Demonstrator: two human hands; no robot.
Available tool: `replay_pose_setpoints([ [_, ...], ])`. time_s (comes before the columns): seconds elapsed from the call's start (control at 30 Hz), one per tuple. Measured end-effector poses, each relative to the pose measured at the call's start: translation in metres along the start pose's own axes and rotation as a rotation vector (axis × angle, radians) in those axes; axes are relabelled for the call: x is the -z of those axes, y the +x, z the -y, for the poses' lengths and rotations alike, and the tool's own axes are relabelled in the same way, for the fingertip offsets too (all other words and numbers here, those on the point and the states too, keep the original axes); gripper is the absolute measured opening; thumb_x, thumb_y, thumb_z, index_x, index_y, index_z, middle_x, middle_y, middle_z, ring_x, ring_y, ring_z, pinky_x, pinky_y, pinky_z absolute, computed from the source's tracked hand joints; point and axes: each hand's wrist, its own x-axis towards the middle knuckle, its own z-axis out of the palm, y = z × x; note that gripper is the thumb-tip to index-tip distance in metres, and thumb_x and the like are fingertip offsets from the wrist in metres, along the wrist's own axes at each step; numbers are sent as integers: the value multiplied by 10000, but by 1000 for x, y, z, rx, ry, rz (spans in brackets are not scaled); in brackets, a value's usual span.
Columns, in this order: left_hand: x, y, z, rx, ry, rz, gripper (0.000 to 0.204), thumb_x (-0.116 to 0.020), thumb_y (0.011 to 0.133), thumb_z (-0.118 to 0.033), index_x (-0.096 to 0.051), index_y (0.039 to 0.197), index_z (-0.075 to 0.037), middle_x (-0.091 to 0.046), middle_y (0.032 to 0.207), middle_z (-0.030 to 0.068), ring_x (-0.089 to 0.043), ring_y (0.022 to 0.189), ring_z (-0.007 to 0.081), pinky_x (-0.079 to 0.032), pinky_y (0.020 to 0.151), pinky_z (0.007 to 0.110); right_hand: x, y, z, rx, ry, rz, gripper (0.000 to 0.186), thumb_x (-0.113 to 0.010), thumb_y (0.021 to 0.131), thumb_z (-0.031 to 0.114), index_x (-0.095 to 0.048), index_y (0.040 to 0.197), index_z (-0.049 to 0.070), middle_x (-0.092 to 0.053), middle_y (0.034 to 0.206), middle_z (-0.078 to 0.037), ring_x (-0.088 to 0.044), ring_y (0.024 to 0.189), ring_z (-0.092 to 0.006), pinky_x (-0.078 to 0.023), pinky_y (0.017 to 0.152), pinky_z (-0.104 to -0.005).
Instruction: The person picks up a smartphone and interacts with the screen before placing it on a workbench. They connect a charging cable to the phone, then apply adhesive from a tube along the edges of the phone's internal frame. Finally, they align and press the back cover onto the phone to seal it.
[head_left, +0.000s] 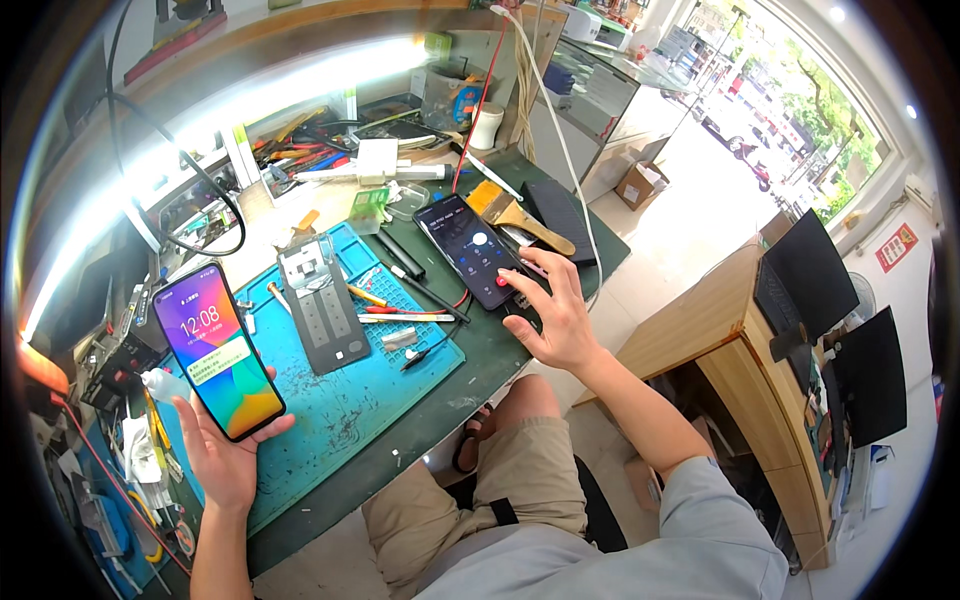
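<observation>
A smartphone [222, 350] with a lit, rainbow-coloured lock screen rests upright in my left hand [225, 450], its lower end against the palm and fingers. On the bench to the right lies a second, dark smartphone [465, 250], its screen lit with a call display. My right hand [555, 315] is over its lower end, a finger at the red round button and the other fingers spread. A detached grey phone back cover [328, 322] lies between the two phones on the blue work mat [390, 390].
A wooden-handled brush [530, 225] and a dark flat case [560, 215] lie beyond the second phone. Pens, screwdrivers and thin cables [430, 350] cover part of the mat. A white-capped bottle [165, 385] stands at the left, near cluttered tools. A white cable [565, 130] hangs down at the right.
</observation>
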Motion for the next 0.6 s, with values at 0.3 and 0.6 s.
replay_pose_setpoints([
  [0.3,-1,0,-1,0,2,9,726,-252,1042,-628,-364,1458,-44,-571,1360,187,-584,1255,326,-628,805,491,0,0,-1,10,15,3,490,-638,935,475,-654,1269,118,-502,1385,-182,-471,1259,-388,-374,1077,-474],
  [0.6,1,1,-1,5,-2,27,713,-285,1040,-623,-389,1449,-48,-560,1376,154,-583,1253,301,-636,783,465,1,-1,1,1,30,-4,543,-646,934,465,-616,1318,83,-508,1380,-176,-472,1269,-384,-370,1084,-476],
])
